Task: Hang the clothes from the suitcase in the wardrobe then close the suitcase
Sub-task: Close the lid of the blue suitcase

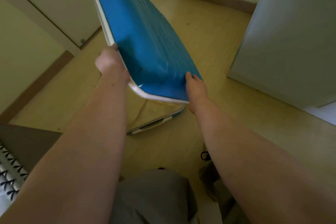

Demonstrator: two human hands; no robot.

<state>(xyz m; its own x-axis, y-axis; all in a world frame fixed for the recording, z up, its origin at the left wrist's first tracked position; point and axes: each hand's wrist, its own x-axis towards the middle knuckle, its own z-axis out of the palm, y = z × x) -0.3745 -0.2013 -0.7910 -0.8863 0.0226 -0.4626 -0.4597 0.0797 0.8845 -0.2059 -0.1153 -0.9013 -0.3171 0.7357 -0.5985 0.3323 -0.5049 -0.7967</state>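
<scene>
Suitcase on the floor [209, 45], just ahead of our knees. Lid [145, 42] raised and tilted, about half shut.

Lower half [160, 120] shows only a strip of pale lining under the lid. We see no clothes in that strip, and the rest is hidden. Our judgement: hanging is probably done and closing is in hand. Still to do: lower the lid fully, then fasten it.

Left hand [109, 60] grips the lid's white rim, fingers curled round the edge. Right hand [196, 89] is at the near corner, fingers on the blue shell, thumb below the rim: we read a pinch.

The lid's long axis runs away from us, toward the far wall. Its ribbed blue face is turned up and rightward, its rim leftward.
</scene>
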